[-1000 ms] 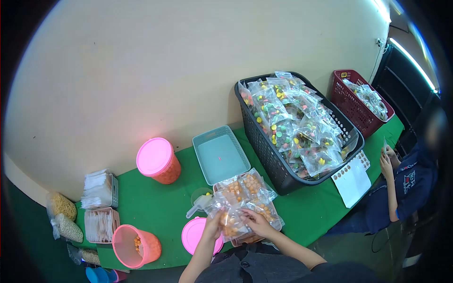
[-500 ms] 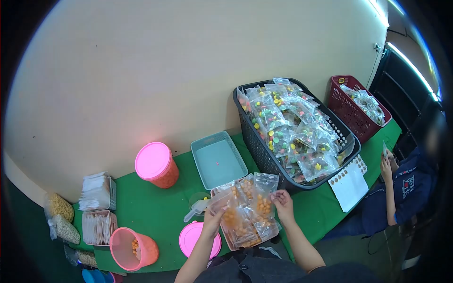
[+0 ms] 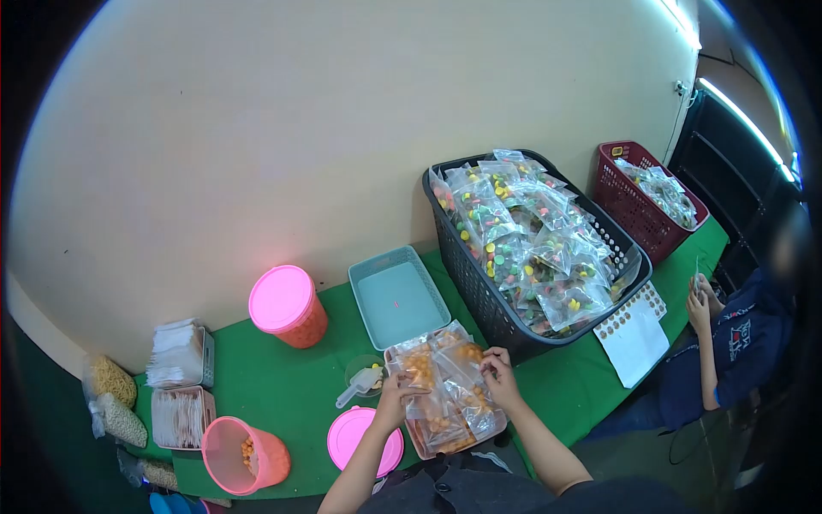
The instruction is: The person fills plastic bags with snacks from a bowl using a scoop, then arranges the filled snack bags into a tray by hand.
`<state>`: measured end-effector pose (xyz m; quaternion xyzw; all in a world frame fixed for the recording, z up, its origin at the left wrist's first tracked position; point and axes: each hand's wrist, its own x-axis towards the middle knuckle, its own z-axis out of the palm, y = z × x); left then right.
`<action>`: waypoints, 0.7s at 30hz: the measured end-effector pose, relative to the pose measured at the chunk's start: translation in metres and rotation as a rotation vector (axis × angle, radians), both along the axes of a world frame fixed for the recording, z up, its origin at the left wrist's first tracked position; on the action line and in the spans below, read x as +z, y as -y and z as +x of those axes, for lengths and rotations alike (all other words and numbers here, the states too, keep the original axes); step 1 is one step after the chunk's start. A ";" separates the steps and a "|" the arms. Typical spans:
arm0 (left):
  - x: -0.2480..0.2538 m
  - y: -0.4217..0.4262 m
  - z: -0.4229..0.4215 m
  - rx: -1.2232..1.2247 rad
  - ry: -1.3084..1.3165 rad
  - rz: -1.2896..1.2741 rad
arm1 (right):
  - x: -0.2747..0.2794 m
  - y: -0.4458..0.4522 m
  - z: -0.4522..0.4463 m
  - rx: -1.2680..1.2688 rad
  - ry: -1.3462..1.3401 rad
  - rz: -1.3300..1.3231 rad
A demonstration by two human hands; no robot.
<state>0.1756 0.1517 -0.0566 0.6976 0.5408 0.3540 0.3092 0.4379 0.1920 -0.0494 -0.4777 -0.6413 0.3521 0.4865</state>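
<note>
A shallow pink tray (image 3: 414,439) in front of me is filled with clear plastic bags of orange snack balls (image 3: 447,424). My left hand (image 3: 396,401) is closed on the lower edge of one such bag (image 3: 417,364) over the tray's left side. My right hand (image 3: 500,377) has its fingers bent together at the tray's upper right, touching the side of another bag (image 3: 467,353); what is between the fingertips is hidden. Just left of the tray, a white scoop (image 3: 358,387) rests on a small clear bowl, and a pink lid (image 3: 365,440) lies below it.
A black basket (image 3: 514,330) of candy bags stands right of a blue-grey tray (image 3: 398,295). Behind it is a maroon basket (image 3: 638,210). Pink tubs (image 3: 272,458), one lidded (image 3: 300,325), and packet trays (image 3: 208,360) stand left. A co-worker (image 3: 728,343) sits right, beside paper (image 3: 634,343).
The bag my left hand was moving, blurred before, now lies over the tray's left side. My right hand has lowered slightly and moved left, and the bag it held upright lies flatter.
</note>
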 end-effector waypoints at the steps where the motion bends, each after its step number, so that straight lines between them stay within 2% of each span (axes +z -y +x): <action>1: 0.000 0.005 0.001 -0.032 0.018 -0.049 | -0.005 0.000 0.003 0.070 -0.134 -0.048; 5: 0.004 0.014 -0.002 -0.081 -0.086 0.019 | -0.027 -0.012 0.015 0.228 -0.216 -0.087; 9: 0.013 0.021 -0.003 -0.122 -0.233 0.053 | -0.049 -0.024 0.025 0.283 -0.324 -0.306; 11: 0.016 0.025 0.003 -0.050 -0.095 0.095 | -0.054 -0.027 0.024 0.271 -0.376 -0.406; 12: 0.018 0.027 0.008 -0.050 -0.097 0.094 | -0.053 -0.031 0.019 0.224 -0.374 -0.390; 14: 0.021 0.030 0.022 0.144 -0.140 0.245 | -0.047 -0.034 0.014 0.175 -0.369 -0.378; 15: 0.017 0.031 0.027 0.145 -0.140 0.245 | -0.039 -0.033 0.011 0.138 -0.208 -0.293; 17: 0.000 0.036 0.031 0.298 -0.350 0.267 | -0.021 -0.028 0.006 0.066 0.111 -0.116; 21: -0.010 0.050 0.025 0.460 -0.382 0.222 | 0.008 -0.011 -0.003 0.017 0.255 0.080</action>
